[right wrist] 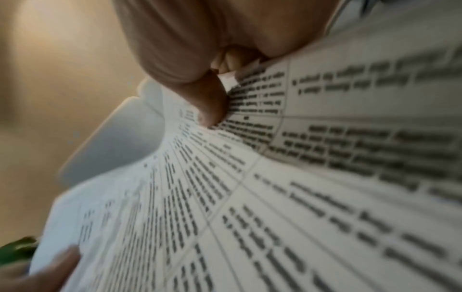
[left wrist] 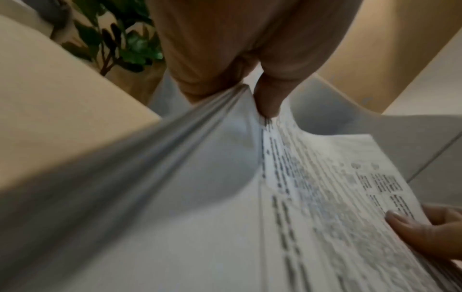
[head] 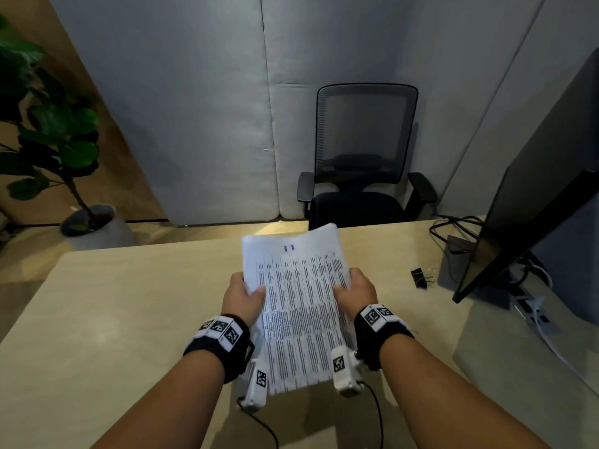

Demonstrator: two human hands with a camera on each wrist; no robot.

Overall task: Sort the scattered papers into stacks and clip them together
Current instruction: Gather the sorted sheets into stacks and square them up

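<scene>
A thick stack of printed papers (head: 299,306) with tables of text is held above the wooden desk (head: 113,319), tilted away from me. My left hand (head: 246,294) grips its left edge, thumb on the top sheet. My right hand (head: 353,286) grips the right edge the same way. The left wrist view shows my left thumb (left wrist: 268,98) pinching the stack (left wrist: 325,197), whose sheets fan a little at the edge. The right thumb (right wrist: 210,102) presses on the printed page (right wrist: 300,197) in the right wrist view. A black binder clip (head: 419,277) lies on the desk to the right of the papers.
A dark monitor (head: 534,196) stands at the right with cables (head: 453,228) and a power strip (head: 531,311) behind it. A black office chair (head: 366,157) stands beyond the desk's far edge. A potted plant (head: 48,140) is on the floor at the left.
</scene>
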